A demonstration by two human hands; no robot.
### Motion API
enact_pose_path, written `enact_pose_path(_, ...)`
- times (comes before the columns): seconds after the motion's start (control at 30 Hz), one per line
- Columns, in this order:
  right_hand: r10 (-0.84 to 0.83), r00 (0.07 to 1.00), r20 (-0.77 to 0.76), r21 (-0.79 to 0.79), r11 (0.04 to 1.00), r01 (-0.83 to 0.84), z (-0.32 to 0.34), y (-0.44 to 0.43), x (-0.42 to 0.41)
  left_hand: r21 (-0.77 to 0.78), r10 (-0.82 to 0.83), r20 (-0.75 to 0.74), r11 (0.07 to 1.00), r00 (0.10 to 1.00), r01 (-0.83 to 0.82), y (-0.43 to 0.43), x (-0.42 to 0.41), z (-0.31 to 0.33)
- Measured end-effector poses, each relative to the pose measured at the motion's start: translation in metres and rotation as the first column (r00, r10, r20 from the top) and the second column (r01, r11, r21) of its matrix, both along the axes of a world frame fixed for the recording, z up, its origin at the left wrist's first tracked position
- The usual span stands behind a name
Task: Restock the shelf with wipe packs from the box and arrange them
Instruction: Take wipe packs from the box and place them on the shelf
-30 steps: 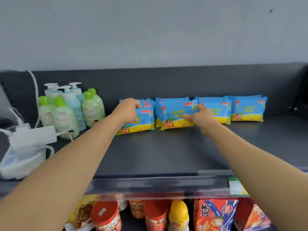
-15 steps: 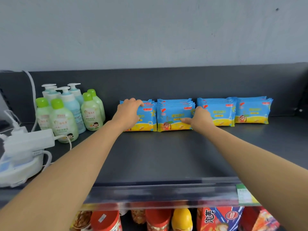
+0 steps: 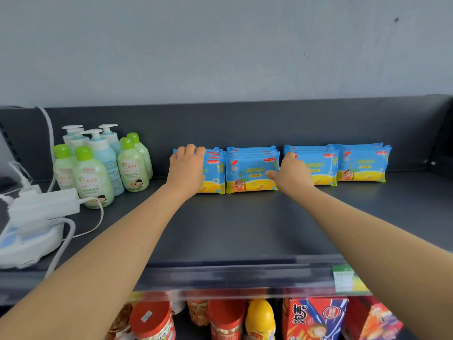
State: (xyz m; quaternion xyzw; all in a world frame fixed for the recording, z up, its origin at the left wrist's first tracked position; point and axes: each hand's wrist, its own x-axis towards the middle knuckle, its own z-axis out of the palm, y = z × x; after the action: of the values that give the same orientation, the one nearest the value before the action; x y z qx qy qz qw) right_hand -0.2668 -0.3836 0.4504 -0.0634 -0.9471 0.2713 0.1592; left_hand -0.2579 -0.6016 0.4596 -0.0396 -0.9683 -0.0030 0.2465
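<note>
Straightening is in hand: wipe packs [image 3: 362, 165] stand in four stacks mid-frame on the shelf [image 3: 245, 224]. Left hand [image 3: 187, 168] grips the leftmost stack [image 3: 214, 173]; right hand [image 3: 291, 175] pinches the second stack [image 3: 250, 168]. Next move likely requires evening the gaps.

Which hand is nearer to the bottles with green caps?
Left. The left hand grips the leftmost stack of wipe packs, just right of the bottles; the right hand is farther right, at the far end of the next stack.
</note>
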Motion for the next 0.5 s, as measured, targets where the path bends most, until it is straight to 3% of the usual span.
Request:
enact_pose_path(0.13,0.139,0.990,-0.025,-0.020,0.990,-0.140,0.002,0.011,0.007,0.059,-0.091,-0.024,0.994,0.996,0.093,0.032,0.023,0.014)
enact_pose_path(0.27,0.203,0.974,-0.100,-0.038,0.977,-0.208,0.007,0.034,0.030,0.214,-0.250,0.024,0.947,0.968,0.239,0.078,0.051,0.029)
enact_pose_path(0.5,0.084,0.976,-0.201,-0.029,0.995,-0.092,0.007,0.124,0.110,0.269,-0.564,0.075,0.805,0.822,0.528,0.193,0.108,0.030)
